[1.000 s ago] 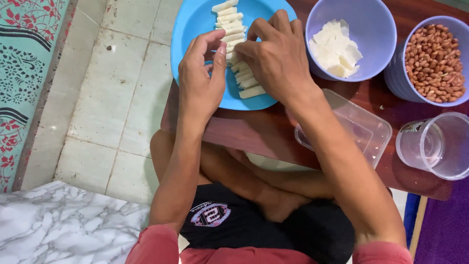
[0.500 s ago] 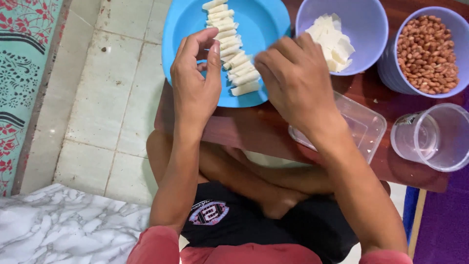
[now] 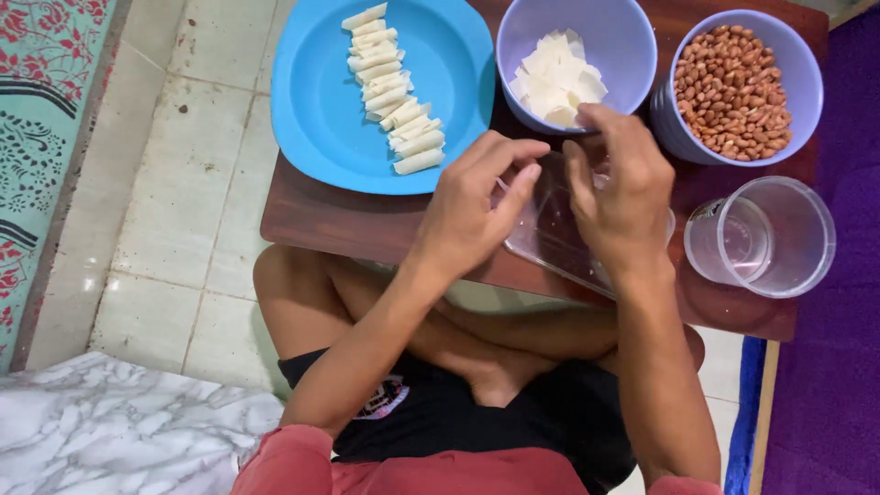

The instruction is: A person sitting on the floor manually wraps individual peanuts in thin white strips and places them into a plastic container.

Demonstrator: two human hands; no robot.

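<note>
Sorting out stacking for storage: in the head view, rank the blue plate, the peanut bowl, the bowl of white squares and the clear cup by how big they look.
1. Blue plate, clearly largest.
2. Peanut bowl and bowl of white squares: alike, no ranking.
3. Clear cup, smallest.

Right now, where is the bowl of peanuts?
In the head view, the bowl of peanuts sits at the far right corner of the wooden table, beside the bowl of white squares and behind the clear plastic cup.

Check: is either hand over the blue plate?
No: both the left hand and the right hand are above the clear tray, to the right of the blue plate.
</note>
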